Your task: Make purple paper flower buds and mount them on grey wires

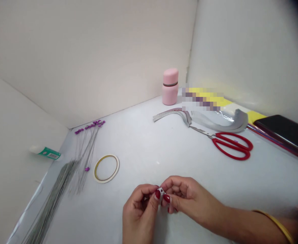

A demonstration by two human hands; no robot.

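My left hand (142, 208) and my right hand (187, 195) meet low in the middle of the head view, just above the white table. Between their fingertips they pinch a small silvery-white folded piece (161, 190) with dark marks on it. Thumbs and fingers of both hands press on it, so part of it is hidden. A narrow roll of white tape (118, 166) lies flat to the left of my left hand. Red-handled scissors (234, 145) rest beyond my right hand, their blades pointing left at curled silvery strips (186, 117).
Thin grey wires (52, 200) lie bundled at left, beside wire stems with purple tips (95, 123). One purple star (87, 169) lies nearer. A pink flask (170, 87) stands at the back. A dark phone-like slab (286, 134) lies right. White walls (100, 51) enclose the table.
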